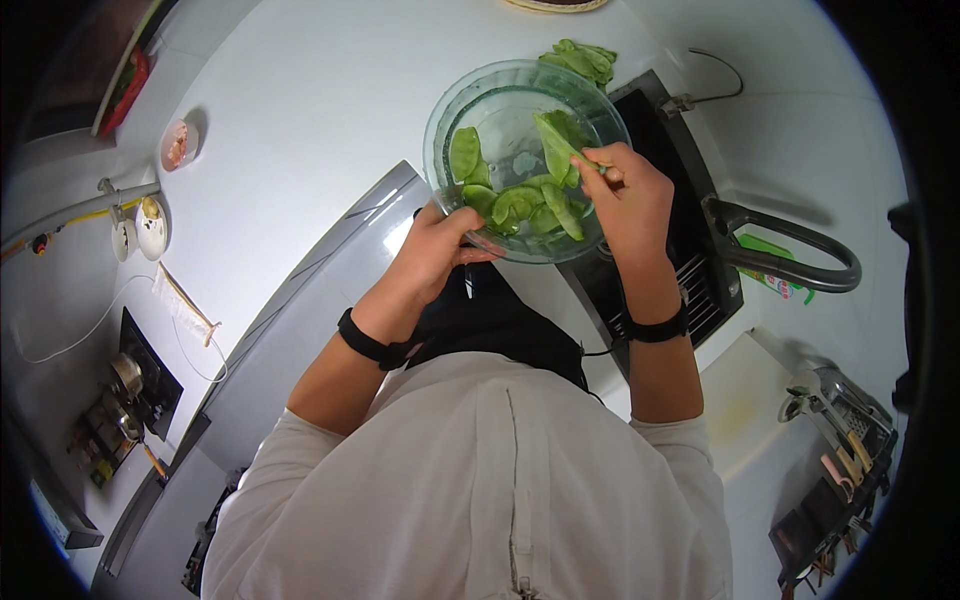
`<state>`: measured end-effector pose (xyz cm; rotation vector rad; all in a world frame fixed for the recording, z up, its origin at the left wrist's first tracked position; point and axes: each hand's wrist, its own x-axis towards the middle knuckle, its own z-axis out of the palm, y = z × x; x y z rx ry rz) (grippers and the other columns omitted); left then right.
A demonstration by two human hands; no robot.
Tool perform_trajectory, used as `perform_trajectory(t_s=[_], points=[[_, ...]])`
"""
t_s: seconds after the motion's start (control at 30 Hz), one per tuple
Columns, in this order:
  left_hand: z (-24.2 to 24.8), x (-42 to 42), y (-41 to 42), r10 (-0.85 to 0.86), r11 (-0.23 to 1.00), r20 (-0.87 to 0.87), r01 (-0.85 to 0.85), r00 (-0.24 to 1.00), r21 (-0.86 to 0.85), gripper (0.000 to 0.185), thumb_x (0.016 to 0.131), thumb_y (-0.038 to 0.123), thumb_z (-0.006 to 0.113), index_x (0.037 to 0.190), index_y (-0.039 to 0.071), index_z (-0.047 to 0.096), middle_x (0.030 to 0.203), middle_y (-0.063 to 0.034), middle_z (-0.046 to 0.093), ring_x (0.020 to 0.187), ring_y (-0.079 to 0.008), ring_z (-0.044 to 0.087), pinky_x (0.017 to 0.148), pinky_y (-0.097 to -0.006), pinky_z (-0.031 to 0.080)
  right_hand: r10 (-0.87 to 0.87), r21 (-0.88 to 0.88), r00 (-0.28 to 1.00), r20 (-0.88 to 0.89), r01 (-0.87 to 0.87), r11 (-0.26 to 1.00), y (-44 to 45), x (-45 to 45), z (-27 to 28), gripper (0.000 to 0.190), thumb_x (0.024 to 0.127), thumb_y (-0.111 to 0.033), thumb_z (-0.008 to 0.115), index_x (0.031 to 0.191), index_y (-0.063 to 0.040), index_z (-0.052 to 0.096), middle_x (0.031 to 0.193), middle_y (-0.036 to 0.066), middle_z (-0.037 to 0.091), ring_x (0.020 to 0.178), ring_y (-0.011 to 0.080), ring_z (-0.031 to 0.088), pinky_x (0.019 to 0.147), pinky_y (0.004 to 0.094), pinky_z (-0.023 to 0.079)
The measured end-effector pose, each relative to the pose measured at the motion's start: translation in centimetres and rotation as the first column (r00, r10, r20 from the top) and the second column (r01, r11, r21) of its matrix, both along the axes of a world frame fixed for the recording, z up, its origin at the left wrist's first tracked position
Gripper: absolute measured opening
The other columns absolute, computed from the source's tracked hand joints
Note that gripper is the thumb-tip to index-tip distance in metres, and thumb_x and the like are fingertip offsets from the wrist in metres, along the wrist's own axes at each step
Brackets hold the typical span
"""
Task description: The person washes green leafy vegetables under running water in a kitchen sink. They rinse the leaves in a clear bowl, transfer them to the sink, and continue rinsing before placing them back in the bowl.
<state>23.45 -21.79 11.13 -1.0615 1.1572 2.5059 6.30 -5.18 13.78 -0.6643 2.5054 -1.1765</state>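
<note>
A clear glass bowl (487, 101) is tilted in front of me, with several flat green bean pods (521, 206) lying wet in its lower part. My left hand (439, 247) grips the bowl's near-left rim, thumb on the inner side and fingers underneath. Over the right side of the bowl, my right hand (634, 191) pinches a bean pod (559, 146) by one end between thumb and fingers. Behind the bowl, a small heap of similar pods (581, 61) rests on the white countertop (322, 97).
To the right is a black sink (660, 142) with a dark faucet (787, 277). A cutting board (739, 397) and a utensil rack (840, 450) stand nearer me. At left are a small bowl of pinkish food (178, 145) and a black cooktop (154, 382) near metal pots (126, 375).
</note>
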Motion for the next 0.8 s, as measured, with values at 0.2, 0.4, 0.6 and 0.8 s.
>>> perform_trajectory(t_s=[0.2,0.4,0.6,0.8], points=[[0.7,0.0,0.2,0.049,0.999,0.016,-0.048,0.999,-0.013,0.045,0.091,0.015,0.056,0.13,-0.006,0.049,0.108,-0.0177,0.065,0.088,-0.0282,0.07,0.081,-0.041,0.059,0.121,-0.146,0.874,-0.471,-0.213,0.966,0.7,-0.1,-0.8,0.029,0.086,0.009,0.062,0.109,-0.006,0.073,0.114,0.013,0.073,0.098,0.0236,0.073,0.08,0.0301,0.058],[1.6,0.1,0.2,0.069,0.998,0.02,-0.069,0.997,-0.012,0.039,0.092,0.014,0.055,0.125,-0.006,0.051,0.104,-0.0185,0.066,0.086,-0.0291,0.07,0.081,-0.0422,0.06,0.064,-0.375,0.952,-0.3,-0.179,0.91,0.6,0.2,-0.7,0.031,0.089,0.011,0.057,0.114,-0.002,0.07,0.12,0.014,0.071,0.106,0.0248,0.071,0.086,0.0302,0.058],[1.5,0.4,0.0,0.097,0.995,0.012,-0.097,0.995,-0.018,0.035,0.092,0.013,0.054,0.121,-0.007,0.052,0.099,-0.0185,0.067,0.083,-0.0294,0.071,0.08,-0.0411,0.061,0.041,-0.36,0.93,-0.366,-0.182,0.915,0.4,0.4,-1.1,0.027,0.088,0.011,0.062,0.111,-0.001,0.069,0.12,0.013,0.072,0.105,0.0243,0.071,0.087,0.0321,0.058],[0.1,1.3,-0.5,0.175,0.984,0.046,-0.174,0.984,-0.028,0.051,0.09,0.013,0.055,0.136,-0.006,0.045,0.108,-0.0209,0.065,0.087,-0.0284,0.07,0.081,-0.04,0.06,-0.167,-0.567,0.976,-0.137,0.061,0.821,0.0,0.2,-2.2,0.017,0.09,0.003,0.069,0.107,0.003,0.068,0.109,0.015,0.074,0.093,0.0184,0.073,0.083,0.0268,0.058]])
